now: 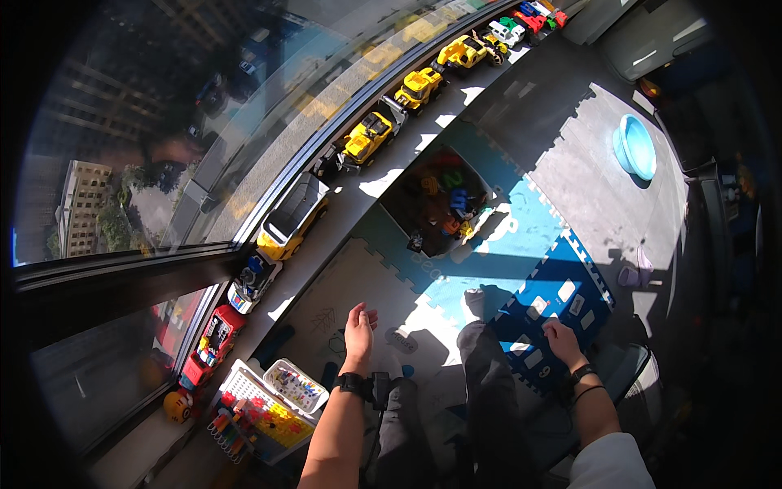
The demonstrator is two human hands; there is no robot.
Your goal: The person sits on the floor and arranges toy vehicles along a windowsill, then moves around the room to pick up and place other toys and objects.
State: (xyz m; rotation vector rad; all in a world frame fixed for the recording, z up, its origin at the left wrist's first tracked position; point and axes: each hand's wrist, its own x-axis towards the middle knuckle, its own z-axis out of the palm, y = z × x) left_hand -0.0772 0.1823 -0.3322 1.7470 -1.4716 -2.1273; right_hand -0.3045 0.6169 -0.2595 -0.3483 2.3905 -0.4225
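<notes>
My left hand (359, 336) hangs over the pale foam mat (360, 269), fingers loosely bent and nothing seen in them. A black band with a small box-like device (380, 391) circles that wrist. Over the blue card-print mat (540, 315) is my right hand (563, 343), its fingers curled; whether anything lies inside is hidden. Ahead on the light-blue mat (452, 284), a dark, shaded bin (400, 205) holds jumbled toys, among them a green number-shaped piece (453, 178) and a blue piece (458, 200). Neither hand touches the bin.
Toy vehicles line the windowsill, including a yellow dump truck (293, 217) and a red truck (214, 345). A white basket of small pieces (296, 386) stands beside a pegboard-like toy box (284, 425). Farther right are a light-blue basin (635, 147) and purple slippers (638, 272).
</notes>
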